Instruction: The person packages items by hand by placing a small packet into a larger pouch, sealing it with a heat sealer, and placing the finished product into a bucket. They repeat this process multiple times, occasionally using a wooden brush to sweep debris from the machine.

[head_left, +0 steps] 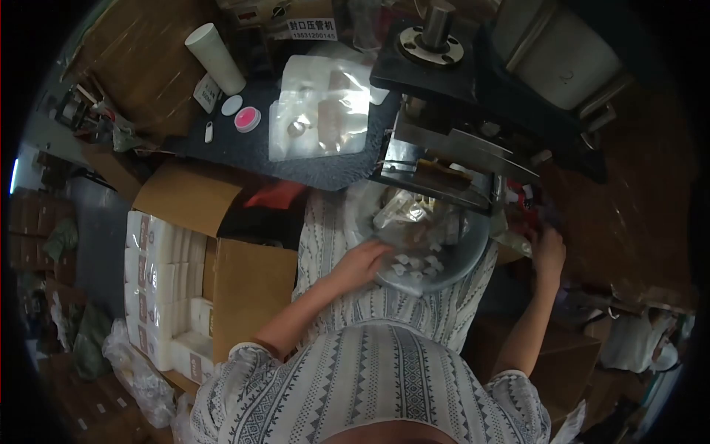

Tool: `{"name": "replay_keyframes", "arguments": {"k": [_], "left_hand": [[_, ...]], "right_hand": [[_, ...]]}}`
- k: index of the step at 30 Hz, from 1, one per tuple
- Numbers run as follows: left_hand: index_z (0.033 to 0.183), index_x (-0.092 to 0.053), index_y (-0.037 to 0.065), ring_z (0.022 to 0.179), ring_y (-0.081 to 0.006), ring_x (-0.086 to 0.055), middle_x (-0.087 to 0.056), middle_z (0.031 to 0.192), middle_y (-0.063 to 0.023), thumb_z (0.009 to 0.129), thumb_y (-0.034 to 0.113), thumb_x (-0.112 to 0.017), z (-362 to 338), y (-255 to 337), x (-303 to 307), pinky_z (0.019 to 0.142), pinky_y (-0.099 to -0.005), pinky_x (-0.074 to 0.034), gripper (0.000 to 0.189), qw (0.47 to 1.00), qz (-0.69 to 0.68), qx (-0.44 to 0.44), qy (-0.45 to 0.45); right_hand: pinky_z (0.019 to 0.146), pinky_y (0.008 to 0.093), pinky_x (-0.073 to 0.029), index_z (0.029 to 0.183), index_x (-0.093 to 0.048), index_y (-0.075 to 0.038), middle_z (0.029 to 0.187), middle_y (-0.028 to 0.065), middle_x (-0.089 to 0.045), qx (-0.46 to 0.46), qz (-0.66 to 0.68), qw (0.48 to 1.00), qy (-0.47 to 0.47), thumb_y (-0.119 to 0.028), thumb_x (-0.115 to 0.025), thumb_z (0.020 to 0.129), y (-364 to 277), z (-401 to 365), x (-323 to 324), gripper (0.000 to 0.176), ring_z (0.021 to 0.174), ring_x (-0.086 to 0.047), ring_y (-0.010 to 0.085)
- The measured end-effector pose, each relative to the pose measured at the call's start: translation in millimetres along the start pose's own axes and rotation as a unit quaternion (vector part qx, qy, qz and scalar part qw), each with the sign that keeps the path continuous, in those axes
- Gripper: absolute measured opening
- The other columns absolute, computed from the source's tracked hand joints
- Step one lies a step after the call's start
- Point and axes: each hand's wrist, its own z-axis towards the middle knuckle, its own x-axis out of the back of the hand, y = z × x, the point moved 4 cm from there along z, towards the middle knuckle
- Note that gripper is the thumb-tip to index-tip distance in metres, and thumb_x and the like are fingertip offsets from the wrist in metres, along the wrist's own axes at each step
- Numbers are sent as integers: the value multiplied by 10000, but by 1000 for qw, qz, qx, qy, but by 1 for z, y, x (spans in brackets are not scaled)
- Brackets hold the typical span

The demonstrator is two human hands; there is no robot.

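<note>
Bowl (464,275), round, shallow and glossy, sits on the lap below the sealing machine (451,159), likely to keep its small white pieces (416,264) within reach. Left hand (364,260) dips in, fingers curled over them; a firm grasp cannot be confirmed. Right hand (549,251) is by the machine's side; I cannot tell whether it holds anything.

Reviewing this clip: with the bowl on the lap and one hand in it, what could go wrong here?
The bowl sits on the person's lap with no hand gripping its rim. The left hand, reaching among the small white pieces, might tip it and spill them. The right hand is close beside the machine, and what it touches is unclear. Fingers could get pinched there.
</note>
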Motion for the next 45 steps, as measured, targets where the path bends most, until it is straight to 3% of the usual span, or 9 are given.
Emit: {"name": "replay_keyframes", "arguments": {"k": [7,11,18,27,29,33,35,41,45], "left_hand": [[1162,-578,40,1145,-360,-494,-537,1200,-193,832,62,-598,68,2,116,956,-434,-393,331,916,231,-69,321],[1389,-351,22,1363,-427,-220,-265,1456,-278,881,359,-586,84,-44,125,1078,-567,-164,654,912,355,97,183],[1383,-361,64,1297,-374,-355,-377,1415,-189,843,241,-640,54,-25,96,1059,-515,-246,633,886,424,13,188],[947,-646,44,800,-334,-578,-591,845,-128,831,59,-615,41,13,118,710,-390,-450,121,922,317,56,213],[887,-643,22,726,-347,-580,-579,798,-142,836,34,-603,33,33,112,615,-380,-460,65,934,234,54,263],[892,-646,33,724,-335,-595,-587,813,-128,822,38,-620,31,67,91,617,-376,-469,75,944,208,24,255],[879,-648,42,710,-324,-602,-590,809,-114,801,40,-640,33,78,84,604,-369,-477,78,950,190,-2,249],[864,-648,41,688,-300,-610,-608,828,-97,773,36,-662,33,86,72,575,-354,-482,93,959,197,-23,204],[878,-666,46,673,-288,-609,-615,823,-96,794,72,-660,41,82,57,558,-335,-473,88,981,131,-47,134]], "right_hand": [[758,487,-510,1037,-646,-46,953,246,-634,21,64,992,-102,-188,-600,828,-12,21,-19,257,900,-616,414],[764,472,-508,1190,-563,-98,1036,178,-618,-44,-14,999,20,-222,-595,846,-22,15,0,367,950,-604,385],[744,477,-502,1179,-543,-102,1026,163,-612,127,55,990,27,-162,-567,861,-23,36,-35,324,923,-607,384],[790,383,-490,1101,-627,-66,1003,179,-639,6,172,985,-9,-52,-574,856,-25,22,-4,251,941,-624,362],[767,347,-497,1114,-634,-72,955,141,-659,116,208,961,142,-43,-579,869,-29,14,12,253,872,-646,314],[752,305,-499,1120,-635,-61,924,107,-665,185,336,921,73,-18,-588,859,-97,-9,39,268,817,-647,259],[722,288,-504,1061,-647,-29,928,107,-659,181,436,874,-113,-29,-634,838,-131,-21,38,223,805,-646,235],[657,352,-518,955,-631,-15,898,132,-647,356,350,866,3,-137,-662,839,-163,-28,38,171,766,-633,299],[661,334,-518,996,-637,-17,927,133,-663,351,393,845,-88,-141,-665,840,-163,-27,29,201,777,-651,274]]}}
